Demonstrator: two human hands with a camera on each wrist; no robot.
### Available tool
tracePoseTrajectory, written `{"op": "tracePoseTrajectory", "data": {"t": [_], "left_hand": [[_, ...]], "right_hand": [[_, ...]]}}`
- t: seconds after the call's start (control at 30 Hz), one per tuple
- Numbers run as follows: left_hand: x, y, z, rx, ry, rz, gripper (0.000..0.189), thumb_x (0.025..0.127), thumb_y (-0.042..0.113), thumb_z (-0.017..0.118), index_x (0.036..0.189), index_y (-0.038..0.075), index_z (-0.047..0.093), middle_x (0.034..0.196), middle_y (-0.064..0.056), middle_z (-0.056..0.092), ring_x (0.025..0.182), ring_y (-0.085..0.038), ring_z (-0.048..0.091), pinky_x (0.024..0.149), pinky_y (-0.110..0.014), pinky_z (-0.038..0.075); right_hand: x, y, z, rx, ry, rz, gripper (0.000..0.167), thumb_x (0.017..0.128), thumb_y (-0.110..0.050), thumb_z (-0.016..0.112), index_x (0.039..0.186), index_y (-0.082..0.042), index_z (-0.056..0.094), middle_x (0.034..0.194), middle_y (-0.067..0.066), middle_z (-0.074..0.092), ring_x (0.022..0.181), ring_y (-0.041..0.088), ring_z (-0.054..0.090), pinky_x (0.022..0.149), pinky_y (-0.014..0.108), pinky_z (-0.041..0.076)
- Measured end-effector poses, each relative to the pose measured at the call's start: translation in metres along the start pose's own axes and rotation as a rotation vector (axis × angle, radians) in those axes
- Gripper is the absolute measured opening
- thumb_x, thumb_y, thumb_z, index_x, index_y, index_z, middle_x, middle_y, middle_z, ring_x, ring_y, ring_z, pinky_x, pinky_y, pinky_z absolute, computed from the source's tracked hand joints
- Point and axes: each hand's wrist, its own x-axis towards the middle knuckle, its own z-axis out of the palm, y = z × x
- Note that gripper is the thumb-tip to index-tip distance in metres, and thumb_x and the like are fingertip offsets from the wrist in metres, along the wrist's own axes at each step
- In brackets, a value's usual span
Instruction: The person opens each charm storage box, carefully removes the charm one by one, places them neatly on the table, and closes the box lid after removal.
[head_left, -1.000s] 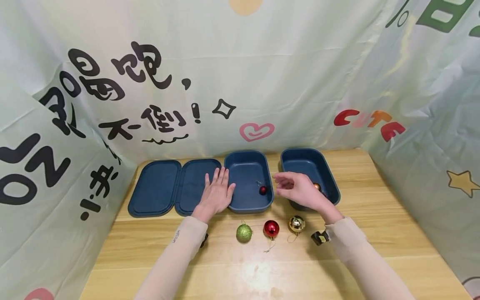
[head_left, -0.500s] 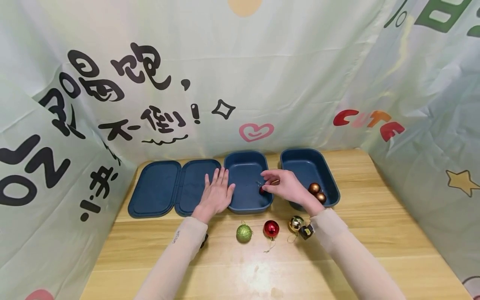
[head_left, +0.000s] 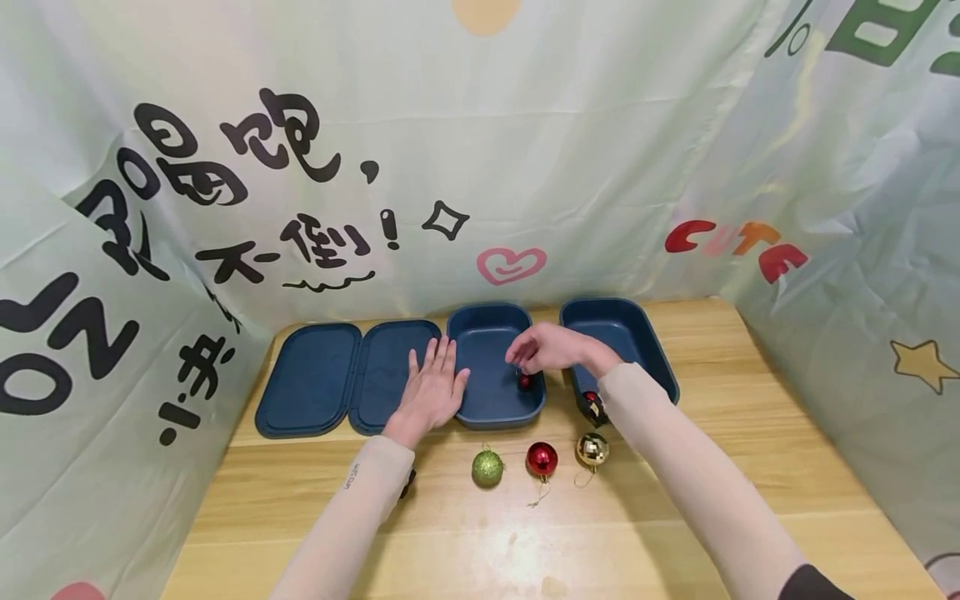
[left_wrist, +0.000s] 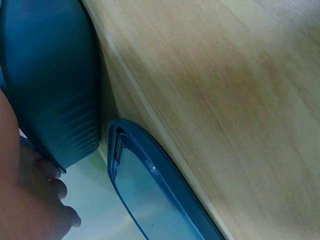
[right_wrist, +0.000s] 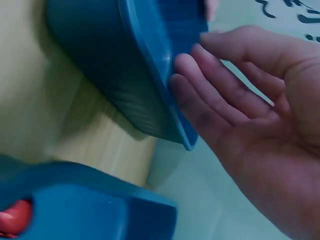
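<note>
My left hand lies with straight, spread fingers at the left rim of the left blue box, overlapping the lid beside it. In the left wrist view, its fingertips show beside the box wall. My right hand hangs over the right part of the same box, palm down with loosely bent fingers. Right under the fingertips, a small dark red bauble sits on the box floor. In the right wrist view, the right fingers bend loosely over the box rim, and nothing shows between them.
A second blue box stands to the right, partly covered by my right forearm; a reddish ball lies inside. Two blue lids lie left. In front are green, red and gold baubles. A printed cloth hangs behind.
My right hand has moved left from the right box to over the dark red bauble in the left box. The forearm now covers the copper baubles. My left hand has stayed put.
</note>
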Motion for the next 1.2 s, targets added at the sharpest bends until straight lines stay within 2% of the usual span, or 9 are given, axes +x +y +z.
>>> {"op": "tracePoseTrajectory", "data": {"t": [0.13,0.23,0.4,0.57,0.77,0.87,1.07,1.2], "left_hand": [[0.001,0.0,0.001,-0.002,0.006,0.002,0.064,0.116,0.041,0.031,0.168,0.004,0.022,0.177,-0.016,0.017,0.165,-0.036,0.013,0.131,-0.065,0.005],[0.0,0.001,0.001,0.002,0.006,0.0,0.064,0.116,0.04,0.032,0.168,0.004,0.022,0.177,-0.016,0.017,0.165,-0.035,0.013,0.131,-0.065,0.005],[-0.001,0.002,0.001,-0.004,0.007,0.0,0.064,0.116,0.04,0.032,0.168,0.005,0.022,0.177,-0.016,0.018,0.165,-0.035,0.014,0.131,-0.065,0.004],[0.0,0.002,0.0,0.002,0.01,-0.002,0.065,0.116,0.041,0.032,0.168,0.004,0.022,0.177,-0.016,0.017,0.165,-0.036,0.014,0.131,-0.065,0.005],[-0.001,0.002,-0.002,0.006,0.001,-0.009,0.065,0.116,0.042,0.032,0.168,0.005,0.022,0.177,-0.015,0.016,0.165,-0.035,0.014,0.131,-0.065,0.005],[-0.001,0.001,-0.002,0.01,-0.01,-0.01,0.066,0.116,0.044,0.029,0.169,0.006,0.021,0.177,-0.014,0.015,0.166,-0.034,0.013,0.131,-0.065,0.005],[-0.002,0.0,-0.003,0.016,-0.007,-0.005,0.067,0.116,0.045,0.028,0.169,0.005,0.02,0.177,-0.015,0.016,0.166,-0.034,0.013,0.131,-0.064,0.005],[-0.001,0.0,-0.002,0.013,-0.005,-0.003,0.066,0.116,0.044,0.029,0.169,0.005,0.021,0.177,-0.015,0.017,0.166,-0.034,0.012,0.131,-0.064,0.004]], "right_hand": [[0.017,-0.005,-0.004,-0.089,-0.138,0.032,0.032,0.089,0.011,0.067,0.119,0.005,0.075,0.119,0.026,0.075,0.11,0.033,0.073,0.095,0.034,0.06],[0.028,-0.01,-0.004,-0.196,-0.187,0.068,0.036,0.085,0.015,0.064,0.115,0.001,0.079,0.116,0.02,0.078,0.104,0.023,0.073,0.091,0.03,0.06],[0.04,-0.018,-0.003,-0.318,-0.204,0.139,0.038,0.084,0.016,0.064,0.109,-0.006,0.082,0.112,0.01,0.08,0.092,0.013,0.068,0.081,0.025,0.058],[0.048,-0.024,-0.003,-0.378,-0.199,0.201,0.023,0.088,0.003,0.076,0.107,-0.008,0.083,0.107,0.005,0.079,0.087,0.012,0.066,0.079,0.026,0.057],[0.059,-0.028,-0.002,-0.485,-0.217,0.213,0.007,0.088,-0.012,0.083,0.095,-0.011,0.085,0.095,-0.002,0.078,0.082,0.012,0.063,0.076,0.027,0.056],[0.063,-0.03,0.0,-0.502,-0.226,0.241,0.002,0.087,-0.014,0.084,0.087,-0.012,0.085,0.089,-0.002,0.076,0.077,0.012,0.06,0.072,0.026,0.053],[0.07,-0.027,0.005,-0.488,-0.233,0.332,0.009,0.086,-0.018,0.086,0.079,-0.015,0.082,0.075,-0.004,0.069,0.069,0.012,0.057,0.063,0.024,0.047],[0.073,-0.021,0.005,-0.421,-0.224,0.372,0.014,0.09,-0.018,0.082,0.077,-0.012,0.08,0.07,-0.002,0.069,0.066,0.013,0.06,0.064,0.027,0.052]]}}
